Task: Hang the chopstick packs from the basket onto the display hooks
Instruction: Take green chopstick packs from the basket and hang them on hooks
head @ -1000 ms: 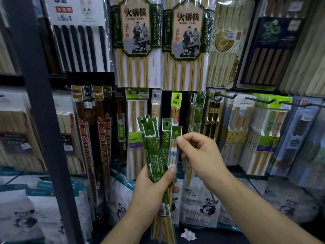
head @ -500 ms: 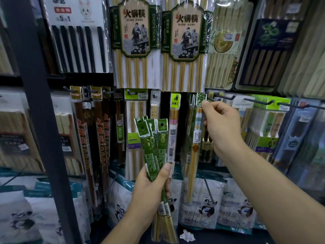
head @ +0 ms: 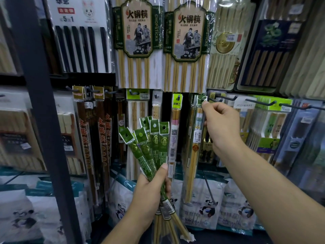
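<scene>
The right hand [head: 222,126] is pinching the green header of a single chopstick pack [head: 193,155] between thumb and forefinger, with the other fingers curling loosely behind. The header is sitting level with a black display hook [head: 226,98] jutting out just to its right. I cannot tell whether the header's hole is threaded onto any hook. The pack is hanging straight down from that pinch, its pale sticks showing through the clear sleeve.

Down and to the left of this pack, the left hand [head: 151,189] is clenching a fan of green-sleeved chopstick packs [head: 149,145] around their middle. Its thumb is pressing across the front, the punched headers are spreading upward, and bare stick ends are pointing down below the fist.

Just left of the single pack, a lime-tagged pack [head: 175,131] is hanging on its own peg, between it and the fan. Directly above the single pack, two large hot-pot chopstick packs [head: 188,41] are hanging side by side. Further to its right, more black hooks [head: 260,103] are sticking out over rows of lime-headed packs. Below it, panda-print bags [head: 205,206] are standing in a row. Well to its left, reddish-brown lacquered chopsticks [head: 88,138] are hanging beside a dark upright post [head: 40,111].
</scene>
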The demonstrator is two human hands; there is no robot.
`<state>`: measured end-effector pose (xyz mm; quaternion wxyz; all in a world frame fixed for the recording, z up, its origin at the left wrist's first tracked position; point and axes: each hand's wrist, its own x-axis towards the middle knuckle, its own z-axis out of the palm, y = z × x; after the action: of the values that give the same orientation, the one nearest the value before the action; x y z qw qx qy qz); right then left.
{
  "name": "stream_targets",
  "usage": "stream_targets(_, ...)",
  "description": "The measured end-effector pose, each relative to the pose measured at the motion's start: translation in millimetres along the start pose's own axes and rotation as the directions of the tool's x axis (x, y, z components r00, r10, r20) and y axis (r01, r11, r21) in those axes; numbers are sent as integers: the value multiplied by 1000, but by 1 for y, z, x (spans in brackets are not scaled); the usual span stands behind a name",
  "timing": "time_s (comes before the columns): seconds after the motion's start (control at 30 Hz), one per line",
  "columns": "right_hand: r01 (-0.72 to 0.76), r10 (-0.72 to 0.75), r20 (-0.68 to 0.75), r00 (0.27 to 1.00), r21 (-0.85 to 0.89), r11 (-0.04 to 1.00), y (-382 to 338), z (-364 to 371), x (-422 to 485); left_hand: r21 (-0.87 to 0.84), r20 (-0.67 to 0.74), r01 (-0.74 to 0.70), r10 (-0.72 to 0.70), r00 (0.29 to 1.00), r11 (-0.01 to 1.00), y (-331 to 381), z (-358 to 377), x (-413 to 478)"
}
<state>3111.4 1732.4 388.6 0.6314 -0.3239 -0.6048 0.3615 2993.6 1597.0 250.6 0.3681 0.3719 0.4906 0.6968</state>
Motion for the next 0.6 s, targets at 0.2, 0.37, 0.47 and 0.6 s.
stream_targets(0.2,16,-17,-6,1000,-60,998,9,0,3,-7,-11,-48,48,999,999,2,2,0)
stream_targets(0.37,-38,37,-25,999,-78,996,10,-5,-11,-29,-2,-79,79,997,996,4,1,0)
stream_targets(0.47,-26,42,149,988,-106,994,7,-5,-37,-9,15,-78,78,997,997,4,2,1)
stream_targets(0.6,-7,70,395,916,-158,987,7,2,-62,-7,39,-63,63,997,998,0,3,1)
